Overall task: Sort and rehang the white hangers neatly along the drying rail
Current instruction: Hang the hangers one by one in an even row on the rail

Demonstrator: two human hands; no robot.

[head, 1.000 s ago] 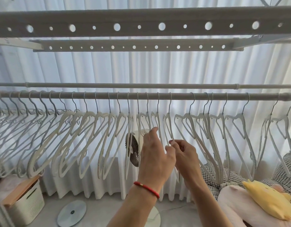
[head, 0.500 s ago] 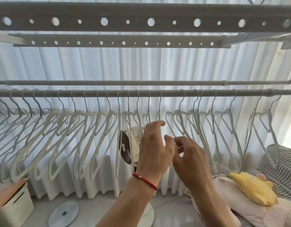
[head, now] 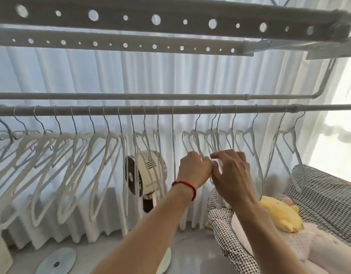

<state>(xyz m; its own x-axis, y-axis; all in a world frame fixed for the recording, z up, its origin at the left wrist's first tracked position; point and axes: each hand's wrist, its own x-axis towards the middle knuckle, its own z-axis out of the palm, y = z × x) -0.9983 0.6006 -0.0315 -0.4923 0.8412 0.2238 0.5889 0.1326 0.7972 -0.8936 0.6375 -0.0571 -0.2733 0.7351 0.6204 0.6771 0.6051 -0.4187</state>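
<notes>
- both hands sit further right along the rail (head: 170, 110) than a moment ago, now at the bunched hangers (head: 211, 138) just right of the middle.
- left hand (head: 193, 168) curls its fingers round a hanger arm, seemingly to steady it.
- right hand (head: 231, 174) has loosely bent fingers touching the next hangers, thumb close to the left hand's knuckles; whether it pinches one i cannot tell.
- hangers to the left (head: 75, 165) hang spaced out and slanted (probably sorted already); the pair on the right (head: 289, 147) hangs apart, likely still to be spaced.
- a fan (head: 146, 173) stands behind the row.
</notes>
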